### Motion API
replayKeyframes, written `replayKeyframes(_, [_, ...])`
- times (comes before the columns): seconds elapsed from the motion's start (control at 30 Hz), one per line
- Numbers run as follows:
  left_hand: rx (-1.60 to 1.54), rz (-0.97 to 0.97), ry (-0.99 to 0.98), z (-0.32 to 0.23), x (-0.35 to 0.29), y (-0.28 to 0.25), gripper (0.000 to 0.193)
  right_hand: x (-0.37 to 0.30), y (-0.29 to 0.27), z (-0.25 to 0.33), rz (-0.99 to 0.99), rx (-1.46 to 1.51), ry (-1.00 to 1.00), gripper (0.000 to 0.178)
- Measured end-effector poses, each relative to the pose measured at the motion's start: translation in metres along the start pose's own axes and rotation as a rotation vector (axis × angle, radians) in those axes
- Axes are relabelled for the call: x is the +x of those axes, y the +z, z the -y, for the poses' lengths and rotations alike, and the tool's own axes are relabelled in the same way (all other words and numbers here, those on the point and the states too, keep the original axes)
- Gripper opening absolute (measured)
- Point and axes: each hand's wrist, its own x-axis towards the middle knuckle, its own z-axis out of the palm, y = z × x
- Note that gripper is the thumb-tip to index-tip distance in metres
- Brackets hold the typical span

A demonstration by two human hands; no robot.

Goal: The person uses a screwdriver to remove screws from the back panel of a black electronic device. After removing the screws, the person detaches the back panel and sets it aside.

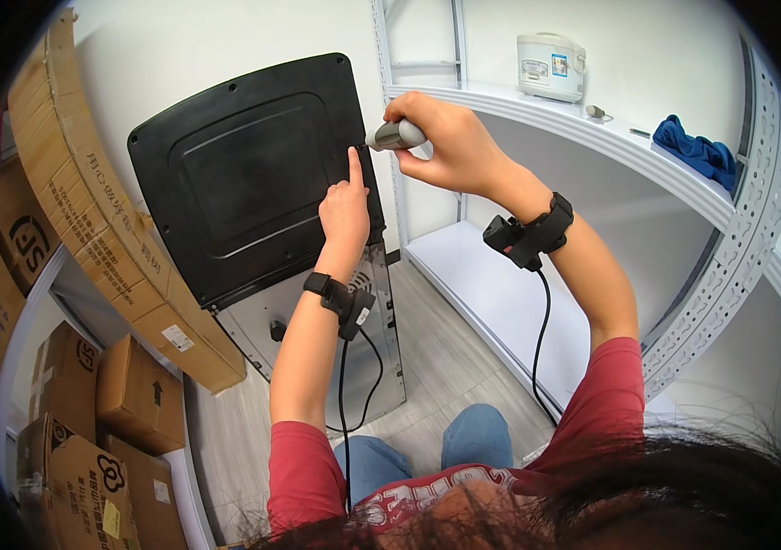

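A black plastic panel [253, 174] with rounded corners stands upright on top of a metal-cased appliance [367, 339]. My right hand [454, 147] is closed around the grey handle of a screwdriver [398, 136], whose tip end points left at the panel's right edge. The fingers cover part of the handle, and whether the tip sits in a screw is too small to tell. My left hand [344, 211] lies against the panel, index finger stretched up to the edge beside the screwdriver tip. Its other fingers are curled, with nothing visible in them.
A tall cardboard carton [124, 220] leans at the left, beside shelves with several brown boxes [140, 394]. On the right, a white metal shelf [500, 115] carries a rice cooker [551, 67] and a blue cloth [695, 154]. Black cables [542, 339] hang from bands on both wrists.
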Motion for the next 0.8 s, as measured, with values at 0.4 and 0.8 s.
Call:
replayKeyframes(0.4, [-0.026,-0.007,-0.002,-0.001,0.0,-0.001,0.073,-0.012,-0.002,-0.002,0.029,0.046,-0.043,0.035])
replayKeyframes(0.8, [0.028,-0.02,-0.006,0.0,-0.001,0.0,0.074,-0.006,-0.024,0.006,0.137,0.102,0.063,0.019])
